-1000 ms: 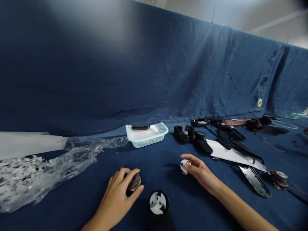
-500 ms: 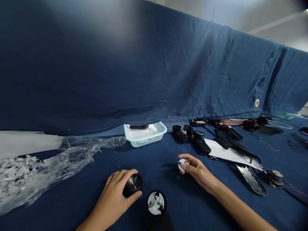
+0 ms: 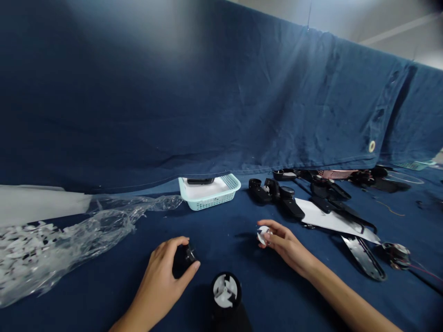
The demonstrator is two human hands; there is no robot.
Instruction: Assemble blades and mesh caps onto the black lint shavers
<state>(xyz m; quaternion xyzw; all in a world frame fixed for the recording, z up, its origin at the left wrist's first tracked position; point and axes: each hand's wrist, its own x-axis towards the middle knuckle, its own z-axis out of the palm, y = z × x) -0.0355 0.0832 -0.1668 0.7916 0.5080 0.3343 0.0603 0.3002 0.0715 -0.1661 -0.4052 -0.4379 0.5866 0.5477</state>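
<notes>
My left hand (image 3: 162,276) is curled around a small round black part (image 3: 183,258) on the blue cloth, thumb and fingers gripping its sides. My right hand (image 3: 284,244) pinches a small white disc-shaped piece (image 3: 263,234) just above the cloth. Between my arms, near the bottom edge, stands a black cylinder with a white impeller (image 3: 224,291) on top; neither hand touches it.
A crumpled clear plastic bag (image 3: 86,230) of white bits lies at left. A light teal basket (image 3: 207,190) sits under the hanging blue cloth (image 3: 221,101). Black parts (image 3: 277,193), a white sheet (image 3: 332,220), a long black blade-like piece (image 3: 363,257) and a wired motor (image 3: 396,253) lie at right.
My left hand has turned the round part so its shiny mesh face no longer shows, and shifted slightly left. My right hand has stayed nearly still with the white piece.
</notes>
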